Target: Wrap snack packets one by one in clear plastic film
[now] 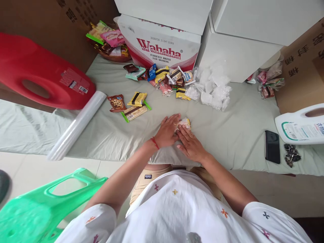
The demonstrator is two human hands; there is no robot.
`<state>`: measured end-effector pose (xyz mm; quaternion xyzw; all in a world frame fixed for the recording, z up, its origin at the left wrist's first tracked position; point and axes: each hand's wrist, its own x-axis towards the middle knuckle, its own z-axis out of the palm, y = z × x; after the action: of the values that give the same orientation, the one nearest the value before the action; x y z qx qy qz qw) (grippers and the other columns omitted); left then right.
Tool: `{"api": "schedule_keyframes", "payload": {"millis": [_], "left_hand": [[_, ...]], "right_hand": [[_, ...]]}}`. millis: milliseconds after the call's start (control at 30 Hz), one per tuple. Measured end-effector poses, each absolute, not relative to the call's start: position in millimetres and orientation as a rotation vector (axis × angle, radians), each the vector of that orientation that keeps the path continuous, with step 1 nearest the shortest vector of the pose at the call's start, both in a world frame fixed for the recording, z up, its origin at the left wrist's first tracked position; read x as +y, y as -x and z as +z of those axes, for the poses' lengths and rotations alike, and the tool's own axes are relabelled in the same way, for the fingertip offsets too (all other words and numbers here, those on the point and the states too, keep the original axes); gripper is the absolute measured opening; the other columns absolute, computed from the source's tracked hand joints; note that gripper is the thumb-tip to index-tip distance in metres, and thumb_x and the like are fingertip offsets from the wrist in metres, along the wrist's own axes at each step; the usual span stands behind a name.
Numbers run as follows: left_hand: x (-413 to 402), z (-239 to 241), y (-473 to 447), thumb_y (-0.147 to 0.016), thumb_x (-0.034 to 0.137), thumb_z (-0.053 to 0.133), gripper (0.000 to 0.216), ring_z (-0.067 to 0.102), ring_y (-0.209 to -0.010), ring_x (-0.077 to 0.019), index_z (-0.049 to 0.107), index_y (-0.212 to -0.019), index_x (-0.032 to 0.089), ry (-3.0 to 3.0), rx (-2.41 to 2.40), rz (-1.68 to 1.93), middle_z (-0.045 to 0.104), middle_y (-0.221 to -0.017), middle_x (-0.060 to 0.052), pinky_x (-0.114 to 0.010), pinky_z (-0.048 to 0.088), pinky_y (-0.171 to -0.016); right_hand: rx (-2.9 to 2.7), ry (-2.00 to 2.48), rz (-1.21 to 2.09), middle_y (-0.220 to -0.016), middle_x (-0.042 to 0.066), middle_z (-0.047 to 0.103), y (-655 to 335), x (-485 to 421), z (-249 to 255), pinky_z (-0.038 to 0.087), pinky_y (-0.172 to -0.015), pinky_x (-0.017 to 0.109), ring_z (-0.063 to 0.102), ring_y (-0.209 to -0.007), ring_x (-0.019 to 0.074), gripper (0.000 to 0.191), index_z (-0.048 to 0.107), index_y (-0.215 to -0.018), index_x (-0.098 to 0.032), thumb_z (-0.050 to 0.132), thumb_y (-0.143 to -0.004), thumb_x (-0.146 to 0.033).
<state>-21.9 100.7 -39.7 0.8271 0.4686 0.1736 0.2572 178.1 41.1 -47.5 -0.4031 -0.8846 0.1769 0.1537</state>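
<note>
My left hand (168, 130), with a red string at the wrist, lies flat with fingers stretched along the left side of a small plastic-wrapped snack bundle (186, 123). From the right, my right hand (189, 143) rests its outstretched fingers on top of the same bundle. Some yellow shows through the clear film; most of the bundle is hidden under my fingers. Left of my hands lie a brown cookie packet (116, 103), a yellow snack packet (137, 99) and a wafer bar (136, 112) in a green-edged wrapper.
Loose snacks (162, 75) lie before the Wahaha box (162, 44), beside several clear-wrapped white bundles (215, 88). At left are a plastic film roll (78, 125), red jug (45, 72) and green stool (37, 206). A phone (272, 147), keys (292, 155) and white jug (301, 126) are right.
</note>
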Motion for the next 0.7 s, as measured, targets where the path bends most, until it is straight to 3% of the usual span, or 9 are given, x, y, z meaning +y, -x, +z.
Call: {"api": "schedule_keyframes", "payload": {"millis": [67,133,233,333,400,467,567,700], "left_hand": [[99,-41,34,-0.084,0.024,0.053,0.085,0.032,-0.156,-0.03,0.026,-0.164,0.018,-2.231,1.169,0.573,0.032,-0.17,-0.015,-0.056,0.02,-0.127],[94,-42,39,-0.092,0.026,0.049,0.071,0.034,-0.155,-0.0297,0.034,-0.161,0.023,-2.302,1.148,0.584,0.039,-0.167,-0.012,-0.059,0.015,-0.128],[85,-43,36,-0.101,0.033,0.043,0.058,0.04,-0.152,-0.0311,0.041,-0.159,0.022,-2.445,1.23,0.496,0.047,-0.162,-0.014,-0.064,0.009,-0.127],[80,-46,28,-0.105,0.031,0.038,0.056,0.046,-0.147,-0.0311,0.04,-0.158,0.017,-2.485,1.325,0.464,0.048,-0.16,-0.017,-0.063,0.013,-0.126],[79,-48,25,-0.105,0.026,0.035,0.053,0.048,-0.145,-0.0299,0.042,-0.158,0.018,-2.489,1.344,0.468,0.051,-0.158,-0.016,-0.063,0.013,-0.127],[80,-50,25,-0.105,0.022,0.034,0.054,0.049,-0.144,-0.029,0.042,-0.158,0.019,-2.489,1.343,0.487,0.053,-0.156,-0.015,-0.061,0.013,-0.127],[80,-52,26,-0.104,0.023,0.036,0.055,0.05,-0.144,-0.029,0.039,-0.159,0.016,-2.482,1.344,0.527,0.055,-0.153,-0.018,-0.06,0.012,-0.129],[84,-57,25,-0.098,0.023,0.045,0.07,0.051,-0.142,-0.0316,0.024,-0.163,0.008,-2.451,1.331,0.587,0.055,-0.151,-0.023,-0.06,0.014,-0.129]], "right_hand": [[-2.521,1.142,0.541,-0.172,0.018,0.017,-178,42,-49,0.027,-0.13,0.057,0.008,-0.162,0.0279,0.065,0.028,-0.164,-0.009,0.032,-0.11,-0.045],[-2.496,1.144,0.568,-0.172,0.019,0.02,-177,43,-51,0.026,-0.13,0.057,0.009,-0.162,0.0279,0.064,0.031,-0.163,-0.008,0.034,-0.11,-0.044],[-2.404,1.138,0.631,-0.169,0.021,0.028,-178,42,-50,0.028,-0.129,0.059,0.015,-0.161,0.0298,0.063,0.04,-0.159,-0.009,0.042,-0.107,-0.044],[-2.219,1.116,0.741,-0.156,0.015,0.053,-186,47,-40,0.041,-0.122,0.052,0.042,-0.151,0.0262,0.048,0.053,-0.15,-0.019,0.045,-0.107,-0.038],[-2.053,1.198,0.702,-0.136,0.009,0.069,-194,57,-32,0.051,-0.113,0.046,0.062,-0.131,0.0221,0.04,0.063,-0.139,-0.026,0.039,-0.108,-0.032],[-1.965,1.318,0.563,-0.125,0.008,0.074,-200,72,-26,0.053,-0.109,0.047,0.066,-0.121,0.0229,0.04,0.068,-0.131,-0.027,0.036,-0.108,-0.029],[-2.188,1.335,0.464,-0.143,0.015,0.063,-199,93,-30,0.041,-0.119,0.056,0.051,-0.141,0.03,0.045,0.06,-0.143,-0.02,0.044,-0.105,-0.038],[-2.565,1.222,0.483,-0.168,0.024,0.027,-188,106,-43,0.023,-0.127,0.062,0.022,-0.159,0.0352,0.084,0.024,-0.164,-0.007,0.053,-0.099,-0.052]]}}
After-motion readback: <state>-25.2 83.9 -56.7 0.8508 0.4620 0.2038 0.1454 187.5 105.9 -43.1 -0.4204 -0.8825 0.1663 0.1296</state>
